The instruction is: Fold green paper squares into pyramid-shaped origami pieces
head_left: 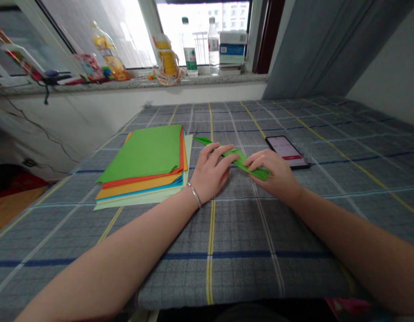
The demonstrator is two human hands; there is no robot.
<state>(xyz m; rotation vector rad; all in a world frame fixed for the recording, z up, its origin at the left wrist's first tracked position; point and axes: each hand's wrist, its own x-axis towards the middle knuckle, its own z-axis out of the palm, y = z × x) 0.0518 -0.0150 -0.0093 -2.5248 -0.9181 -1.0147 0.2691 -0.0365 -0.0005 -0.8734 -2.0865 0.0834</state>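
A narrow strip of folded green paper (260,173) lies slantwise on the cloth between my two hands. Curved over its middle, my left hand (211,170) holds it with the fingers bent and slightly apart; the left thumb is mostly hidden. The strip's pointed far end shows beyond the left fingers. My right hand (272,167) is closed on the near right end, fingers on top, the thumb low at its edge. A silver bracelet (195,197) circles my left wrist.
Left of my hands lies a stack of coloured paper (149,150), green on top. A phone (287,152) with its screen lit rests beyond my right hand. The checked tablecloth (240,237) covers the table. Bottles (189,53) and boxes (232,48) line the windowsill.
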